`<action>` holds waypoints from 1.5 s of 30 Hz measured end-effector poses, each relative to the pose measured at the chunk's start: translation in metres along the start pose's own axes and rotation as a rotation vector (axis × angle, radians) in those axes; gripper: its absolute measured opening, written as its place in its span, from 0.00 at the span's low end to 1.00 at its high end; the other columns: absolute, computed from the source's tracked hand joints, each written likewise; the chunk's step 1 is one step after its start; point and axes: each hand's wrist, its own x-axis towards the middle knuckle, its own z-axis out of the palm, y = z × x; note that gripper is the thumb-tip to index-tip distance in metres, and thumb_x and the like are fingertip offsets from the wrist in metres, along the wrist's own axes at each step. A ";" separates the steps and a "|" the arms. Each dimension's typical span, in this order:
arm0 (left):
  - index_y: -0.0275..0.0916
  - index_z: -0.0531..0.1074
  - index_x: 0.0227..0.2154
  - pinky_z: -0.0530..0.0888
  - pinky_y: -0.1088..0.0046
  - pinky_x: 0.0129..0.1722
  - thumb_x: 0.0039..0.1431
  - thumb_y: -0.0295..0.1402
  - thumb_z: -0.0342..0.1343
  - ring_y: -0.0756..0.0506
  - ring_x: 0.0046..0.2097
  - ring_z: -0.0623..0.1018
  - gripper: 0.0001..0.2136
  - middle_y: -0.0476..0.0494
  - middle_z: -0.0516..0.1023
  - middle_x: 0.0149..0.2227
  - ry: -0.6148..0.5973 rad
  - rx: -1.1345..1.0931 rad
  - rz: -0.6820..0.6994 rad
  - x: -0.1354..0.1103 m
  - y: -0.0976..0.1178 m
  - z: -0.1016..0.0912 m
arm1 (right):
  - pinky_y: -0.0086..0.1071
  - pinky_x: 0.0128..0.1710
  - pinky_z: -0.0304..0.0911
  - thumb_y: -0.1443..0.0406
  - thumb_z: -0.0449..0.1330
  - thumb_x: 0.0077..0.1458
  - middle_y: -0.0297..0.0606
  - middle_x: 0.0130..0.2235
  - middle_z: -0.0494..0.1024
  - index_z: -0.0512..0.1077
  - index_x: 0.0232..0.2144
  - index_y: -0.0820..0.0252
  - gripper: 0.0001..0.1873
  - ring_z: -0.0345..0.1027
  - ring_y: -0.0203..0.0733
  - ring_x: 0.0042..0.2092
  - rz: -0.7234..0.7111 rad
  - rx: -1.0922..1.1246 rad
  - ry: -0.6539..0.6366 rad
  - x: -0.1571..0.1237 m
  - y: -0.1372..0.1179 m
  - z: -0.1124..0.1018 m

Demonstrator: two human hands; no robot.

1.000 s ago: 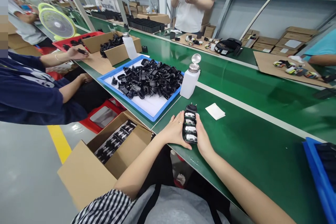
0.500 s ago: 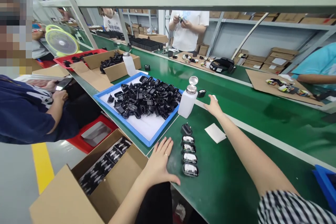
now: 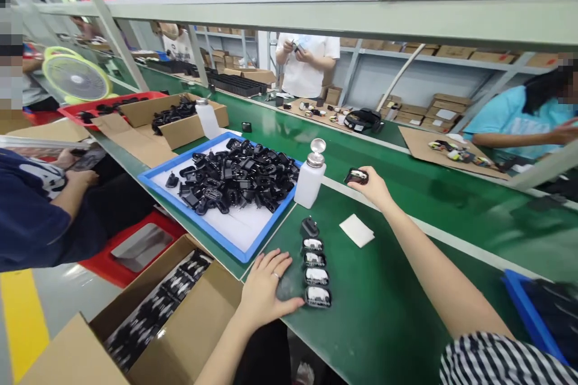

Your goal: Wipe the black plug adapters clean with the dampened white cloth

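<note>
My right hand (image 3: 374,186) is closed on a small black power adapter (image 3: 357,176) with a pale face, over the green bench near the white line. My left hand (image 3: 267,292) lies on the bench edge with fingers spread and holds nothing. Its thumb tip is beside the nearest of several black adapter housings (image 3: 318,296) with white insides, lined up in a column. At the far end of that column sits a black plug adapter (image 3: 310,227) with its pins up. To the right of the column lies a folded white cloth or paper (image 3: 357,230).
A blue tray (image 3: 244,255) heaped with black adapters stands left of a white pump bottle (image 3: 309,183). Below the bench edge is an open carton (image 3: 194,313) of packed parts. Another blue tray (image 3: 526,307) is at the right. Co-workers are around the bench.
My right hand has taken hold of a black adapter that was on the bench beyond the bottle. My left hand stays on the bench edge. The whole view has shifted slightly.
</note>
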 end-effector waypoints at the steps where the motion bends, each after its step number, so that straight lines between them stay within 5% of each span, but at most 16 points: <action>1: 0.39 0.61 0.44 0.59 0.57 0.47 0.41 0.50 0.49 0.39 0.50 0.61 0.28 0.41 0.65 0.46 0.017 -0.008 0.013 0.000 -0.001 0.000 | 0.33 0.31 0.58 0.65 0.60 0.39 0.36 0.32 0.67 0.60 0.35 0.60 0.18 0.62 0.43 0.32 -0.032 0.018 0.018 -0.022 -0.006 -0.010; 8: 0.37 0.63 0.39 0.63 0.63 0.45 0.46 0.40 0.49 0.44 0.47 0.64 0.17 0.42 0.67 0.42 0.299 -0.302 0.160 0.001 0.003 -0.011 | 0.30 0.30 0.57 0.68 0.61 0.39 0.35 0.34 0.66 0.61 0.33 0.58 0.16 0.60 0.41 0.34 -0.412 0.051 0.019 -0.136 -0.050 -0.060; 12: 0.38 0.65 0.34 0.68 0.70 0.38 0.48 0.32 0.49 0.49 0.39 0.69 0.08 0.45 0.70 0.35 0.467 -0.416 0.148 -0.006 0.048 -0.021 | 0.31 0.29 0.58 0.68 0.62 0.39 0.36 0.32 0.66 0.62 0.32 0.60 0.16 0.60 0.41 0.32 -0.279 -0.006 -0.225 -0.171 -0.045 -0.043; 15: 0.38 0.66 0.30 0.69 0.76 0.33 0.48 0.29 0.50 0.52 0.33 0.70 0.05 0.48 0.71 0.30 0.398 -0.458 0.181 -0.016 0.086 -0.012 | 0.32 0.32 0.58 0.69 0.63 0.38 0.39 0.33 0.66 0.62 0.32 0.63 0.17 0.61 0.42 0.34 -0.221 -0.007 -0.449 -0.189 -0.029 -0.023; 18: 0.38 0.65 0.32 0.69 0.75 0.35 0.48 0.29 0.49 0.51 0.36 0.70 0.07 0.47 0.71 0.32 0.301 -0.459 0.134 -0.023 0.105 0.007 | 0.29 0.34 0.59 0.68 0.63 0.37 0.38 0.36 0.66 0.56 0.45 0.64 0.31 0.62 0.39 0.35 -0.147 0.077 -0.571 -0.183 -0.016 -0.022; 22: 0.35 0.56 0.44 0.67 0.67 0.43 0.47 0.30 0.48 0.45 0.48 0.64 0.19 0.38 0.63 0.47 0.158 -0.468 -0.005 -0.020 0.114 0.022 | 0.29 0.39 0.56 0.65 0.50 0.52 0.41 0.39 0.66 0.55 0.48 0.64 0.20 0.61 0.39 0.39 0.205 -0.031 -0.332 -0.137 -0.009 -0.027; 24: 0.32 0.48 0.49 0.63 0.65 0.47 0.47 0.29 0.47 0.44 0.52 0.58 0.25 0.34 0.56 0.51 0.080 -0.460 -0.021 -0.016 0.121 0.024 | 0.34 0.42 0.54 0.63 0.51 0.51 0.49 0.44 0.62 0.59 0.45 0.69 0.19 0.56 0.46 0.45 0.305 -0.113 -0.224 -0.113 -0.007 -0.017; 27: 0.29 0.42 0.51 0.60 0.64 0.50 0.48 0.27 0.46 0.43 0.55 0.52 0.28 0.31 0.51 0.53 0.025 -0.404 -0.051 -0.011 0.132 0.024 | 0.38 0.37 0.57 0.63 0.60 0.41 0.54 0.39 0.65 0.65 0.36 0.72 0.20 0.58 0.55 0.43 0.397 -0.152 -0.257 -0.090 -0.006 0.003; 30: 0.30 0.43 0.51 0.61 0.63 0.49 0.48 0.25 0.44 0.41 0.55 0.53 0.26 0.30 0.50 0.53 0.023 -0.343 -0.124 -0.007 0.140 0.024 | 0.31 0.30 0.59 0.70 0.60 0.39 0.44 0.31 0.70 0.67 0.28 0.67 0.09 0.64 0.47 0.34 0.407 -0.113 -0.299 -0.088 -0.005 0.007; 33: 0.31 0.44 0.51 0.65 0.65 0.44 0.48 0.26 0.45 0.40 0.51 0.59 0.26 0.32 0.53 0.52 0.005 -0.353 -0.181 0.000 0.142 0.027 | 0.28 0.28 0.59 0.72 0.54 0.43 0.41 0.31 0.70 0.66 0.31 0.67 0.08 0.64 0.42 0.32 0.371 -0.062 -0.237 -0.107 -0.007 -0.010; 38: 0.30 0.51 0.48 0.69 0.70 0.34 0.48 0.29 0.47 0.44 0.39 0.71 0.22 0.33 0.59 0.47 -0.002 -0.433 -0.269 0.015 0.141 0.035 | 0.29 0.39 0.57 0.73 0.48 0.47 0.39 0.40 0.68 0.62 0.41 0.63 0.16 0.62 0.41 0.40 0.260 0.004 -0.126 -0.180 -0.023 -0.031; 42: 0.34 0.60 0.41 0.67 0.72 0.35 0.49 0.28 0.47 0.45 0.37 0.72 0.15 0.38 0.68 0.39 -0.047 -0.466 -0.280 0.019 0.138 0.039 | 0.36 0.44 0.54 0.73 0.42 0.46 0.41 0.45 0.65 0.60 0.45 0.63 0.22 0.56 0.42 0.47 0.009 0.082 -0.125 -0.227 -0.034 -0.013; 45: 0.34 0.56 0.45 0.67 0.73 0.30 0.50 0.32 0.46 0.44 0.33 0.73 0.18 0.40 0.72 0.31 -0.099 -0.520 -0.387 0.019 0.136 0.039 | 0.46 0.49 0.43 0.73 0.40 0.45 0.44 0.49 0.59 0.59 0.46 0.66 0.24 0.44 0.44 0.53 -0.119 0.096 -0.124 -0.242 -0.037 0.004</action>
